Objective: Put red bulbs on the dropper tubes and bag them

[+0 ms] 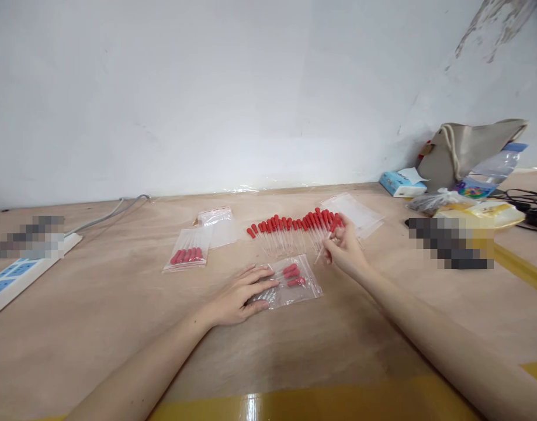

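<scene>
My left hand (246,293) lies with fingers spread on the left part of a clear zip bag (311,286). Inside that bag are a few glass droppers with red rubber bulbs (295,281), their stems partly under my fingers. To the right, my right hand (345,248) pinches a single dropper (324,245), its thin stem pointing down and left. Just beyond the bag, a row of loose droppers (282,225) lies with red bulbs toward the wall. A filled zip bag of droppers (187,251) rests on the left.
Flat plastic bags lie behind the filled one (222,228) and right of the row (356,213). A power strip (18,272) is at far left. On the right are a tissue pack (402,183), a grey bag (474,149), a plastic bottle (491,169) and black cables (535,210).
</scene>
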Action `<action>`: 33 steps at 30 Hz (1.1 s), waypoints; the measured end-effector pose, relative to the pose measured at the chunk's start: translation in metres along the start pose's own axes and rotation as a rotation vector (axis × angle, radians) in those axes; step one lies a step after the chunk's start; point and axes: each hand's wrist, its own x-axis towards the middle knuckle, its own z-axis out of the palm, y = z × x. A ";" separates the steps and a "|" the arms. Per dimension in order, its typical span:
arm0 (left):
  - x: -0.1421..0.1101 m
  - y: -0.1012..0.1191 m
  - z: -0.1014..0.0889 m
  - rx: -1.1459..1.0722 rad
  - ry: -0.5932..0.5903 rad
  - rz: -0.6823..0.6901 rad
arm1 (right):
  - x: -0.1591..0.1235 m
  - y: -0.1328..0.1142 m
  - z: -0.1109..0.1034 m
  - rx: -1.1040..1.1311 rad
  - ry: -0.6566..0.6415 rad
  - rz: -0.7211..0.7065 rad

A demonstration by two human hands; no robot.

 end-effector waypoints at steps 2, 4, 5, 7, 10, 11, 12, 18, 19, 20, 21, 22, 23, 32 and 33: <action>0.001 0.000 -0.001 -0.007 0.008 0.006 | -0.016 0.004 -0.004 0.192 0.030 0.057; 0.001 0.001 -0.001 -0.011 0.016 0.008 | -0.026 0.006 -0.003 0.279 0.040 0.090; 0.001 0.001 -0.001 -0.010 0.015 0.008 | -0.030 0.006 -0.001 0.299 0.044 0.098; 0.002 0.001 -0.001 -0.001 0.015 0.007 | -0.032 0.006 0.004 0.311 0.062 0.103; 0.001 0.000 -0.001 0.007 0.012 0.006 | -0.030 0.005 0.007 0.307 0.116 0.106; 0.001 0.000 -0.001 0.005 0.011 0.004 | -0.028 0.006 0.006 0.307 0.140 0.103; 0.001 0.000 -0.001 0.004 0.008 0.003 | -0.027 0.006 0.005 0.309 0.167 0.098; 0.001 0.000 -0.001 -0.004 0.009 0.001 | -0.023 0.011 -0.001 0.318 0.242 0.117; 0.002 0.001 -0.001 -0.007 0.011 -0.002 | -0.024 0.011 0.000 0.329 0.219 0.132; 0.002 0.001 -0.002 -0.009 0.010 -0.005 | -0.026 0.011 0.001 0.344 0.192 0.147; 0.002 0.001 -0.002 -0.009 0.008 -0.007 | -0.028 0.010 0.003 0.361 0.161 0.161; 0.002 0.001 -0.002 -0.008 0.006 -0.008 | -0.030 0.010 0.005 0.378 0.129 0.177; 0.002 0.001 -0.002 -0.006 0.004 -0.007 | -0.032 0.009 0.007 0.394 0.099 0.193; 0.000 0.001 0.000 0.009 0.004 -0.033 | -0.042 0.006 0.005 0.459 0.042 0.277; -0.001 0.001 0.000 0.004 0.004 -0.035 | -0.042 0.006 0.005 0.461 0.048 0.280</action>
